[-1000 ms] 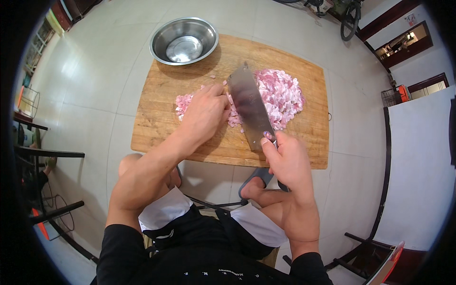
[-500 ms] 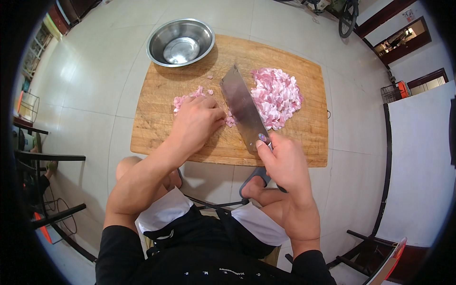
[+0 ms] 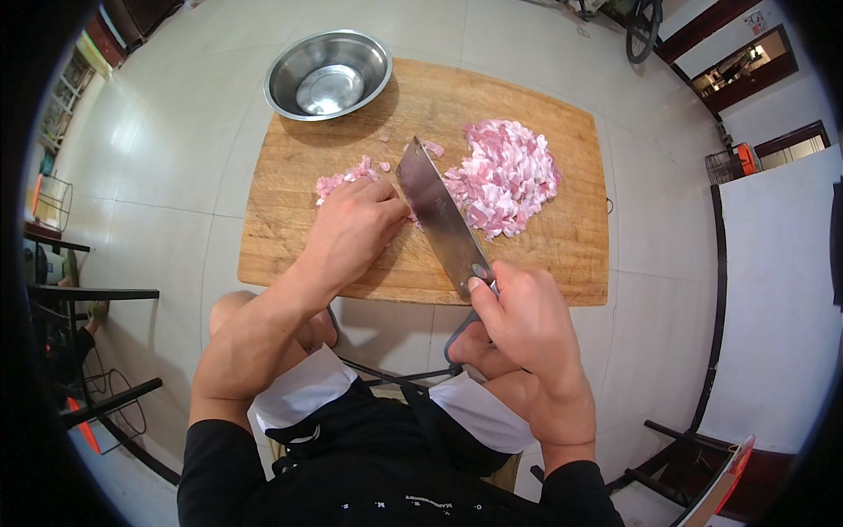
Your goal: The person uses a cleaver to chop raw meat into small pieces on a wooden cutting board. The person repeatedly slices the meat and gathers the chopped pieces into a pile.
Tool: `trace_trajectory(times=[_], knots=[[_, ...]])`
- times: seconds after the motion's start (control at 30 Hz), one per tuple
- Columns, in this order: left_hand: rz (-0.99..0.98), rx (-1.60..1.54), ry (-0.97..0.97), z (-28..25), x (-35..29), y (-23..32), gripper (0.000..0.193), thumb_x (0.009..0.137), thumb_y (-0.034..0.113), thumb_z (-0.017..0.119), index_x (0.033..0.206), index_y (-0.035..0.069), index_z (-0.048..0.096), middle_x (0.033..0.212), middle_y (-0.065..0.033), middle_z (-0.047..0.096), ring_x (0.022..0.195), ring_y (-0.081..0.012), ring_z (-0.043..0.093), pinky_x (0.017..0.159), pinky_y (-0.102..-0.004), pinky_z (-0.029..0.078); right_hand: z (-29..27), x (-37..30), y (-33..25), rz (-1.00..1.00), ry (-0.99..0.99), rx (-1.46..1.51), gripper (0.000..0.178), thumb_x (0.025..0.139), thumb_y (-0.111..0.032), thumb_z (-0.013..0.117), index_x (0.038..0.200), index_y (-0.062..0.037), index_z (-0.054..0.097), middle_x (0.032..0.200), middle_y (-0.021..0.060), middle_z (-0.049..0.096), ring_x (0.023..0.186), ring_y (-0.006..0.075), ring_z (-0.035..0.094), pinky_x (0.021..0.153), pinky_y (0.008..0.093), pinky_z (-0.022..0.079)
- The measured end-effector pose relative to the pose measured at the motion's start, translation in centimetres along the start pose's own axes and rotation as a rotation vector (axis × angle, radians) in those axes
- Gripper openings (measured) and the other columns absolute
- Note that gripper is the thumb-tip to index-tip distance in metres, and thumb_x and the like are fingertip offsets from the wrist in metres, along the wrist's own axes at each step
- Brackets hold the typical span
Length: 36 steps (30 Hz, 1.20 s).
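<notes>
My right hand point(image 3: 527, 307) is closed round the handle of a cleaver point(image 3: 436, 215), thumb pressed against the base of its blade. The wide blade slants up and left across a wooden cutting board point(image 3: 558, 274), its far end near my left fingertips. My left hand point(image 3: 353, 220) is curled with its fingertips down on the small pile of pink chopped meat point(image 3: 344, 179) on the board's left side, partly covering it. Right of the blade lies a larger heap of cut meat point(image 3: 509, 180), pink with white fat. A few loose bits lie between the two piles.
A metal bowl point(image 3: 373, 86) stands at the board's far left corner. My knees and slippers are just below the board's near edge. Black chair parts point(image 3: 97, 294) are at the left. A white-topped table point(image 3: 773, 307) stands at the right, and a bicycle wheel point(image 3: 644, 33) at the far right.
The cleaver has shifted slightly left and nearer to me. A strip of meat now shows beside its far tip, and cut pieces lie between blade and heap. My left hand moved slightly left.
</notes>
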<state>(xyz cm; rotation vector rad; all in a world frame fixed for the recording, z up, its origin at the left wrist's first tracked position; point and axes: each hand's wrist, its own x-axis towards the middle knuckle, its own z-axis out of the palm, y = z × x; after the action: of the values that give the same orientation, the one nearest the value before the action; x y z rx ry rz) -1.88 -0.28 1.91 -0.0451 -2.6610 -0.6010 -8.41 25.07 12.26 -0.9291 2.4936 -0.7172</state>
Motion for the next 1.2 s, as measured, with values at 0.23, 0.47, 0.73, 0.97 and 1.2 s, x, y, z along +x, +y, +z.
trace_trajectory(times=[0.23, 0.47, 0.73, 0.97, 1.2], knots=[[-0.026, 0.009, 0.022, 0.7, -0.2, 0.1, 0.009, 0.093, 0.015, 0.082, 0.097, 0.007, 0.081, 0.101, -0.0086, 0.076, 0.1, -0.0337, 0.073, 0.089, -0.047, 0.058, 1.4, -0.6, 1.7, -0.232, 0.113, -0.105, 0.029, 0.105, -0.017, 0.072, 0.083, -0.0004, 0.062, 0.063, 0.0223, 0.066, 0.061, 0.0465, 0.069, 0.057, 0.0552, 0.055], [-0.053, -0.016, 0.014, 0.8, -0.3, 0.0, 0.01, 0.093, 0.016, 0.082, 0.095, 0.006, 0.081, 0.098, -0.0095, 0.076, 0.098, -0.0348, 0.074, 0.09, -0.0469, 0.058, 1.0, -0.9, 1.8, -0.236, 0.057, -0.13, 0.027, 0.104, -0.014, 0.07, 0.082, -0.0007, 0.061, 0.068, 0.0258, 0.066, 0.066, 0.05, 0.068, 0.061, 0.0589, 0.055], [0.009, -0.053, -0.02, 1.0, 0.4, -0.3, 0.008, 0.09, 0.011, 0.081, 0.09, 0.004, 0.078, 0.093, -0.0105, 0.074, 0.095, -0.0357, 0.073, 0.089, -0.0476, 0.058, 1.1, 0.2, 0.2, -0.191, 0.034, -0.166, 0.029, 0.105, -0.016, 0.062, 0.085, 0.0037, 0.066, 0.078, 0.0307, 0.071, 0.074, 0.0536, 0.071, 0.07, 0.0615, 0.057], [0.106, -0.081, -0.062, 0.4, 0.4, 0.4, 0.008, 0.085, 0.007, 0.08, 0.09, 0.005, 0.075, 0.092, -0.0101, 0.071, 0.093, -0.0353, 0.071, 0.086, -0.0484, 0.057, 2.1, 3.7, -1.2, 0.053, -0.001, -0.172, 0.033, 0.105, -0.019, 0.06, 0.093, 0.0084, 0.072, 0.085, 0.0351, 0.073, 0.083, 0.0552, 0.073, 0.08, 0.061, 0.06], [0.091, -0.154, -0.002, 0.6, 1.6, 0.0, 0.01, 0.083, 0.005, 0.078, 0.092, 0.006, 0.073, 0.093, -0.0116, 0.07, 0.09, -0.0371, 0.069, 0.084, -0.0491, 0.056, 1.2, 4.6, 2.7, 0.209, -0.123, 0.348, 0.034, 0.109, -0.026, 0.064, 0.095, 0.0045, 0.069, 0.07, 0.0196, 0.07, 0.057, 0.0303, 0.073, 0.055, 0.0464, 0.057]])
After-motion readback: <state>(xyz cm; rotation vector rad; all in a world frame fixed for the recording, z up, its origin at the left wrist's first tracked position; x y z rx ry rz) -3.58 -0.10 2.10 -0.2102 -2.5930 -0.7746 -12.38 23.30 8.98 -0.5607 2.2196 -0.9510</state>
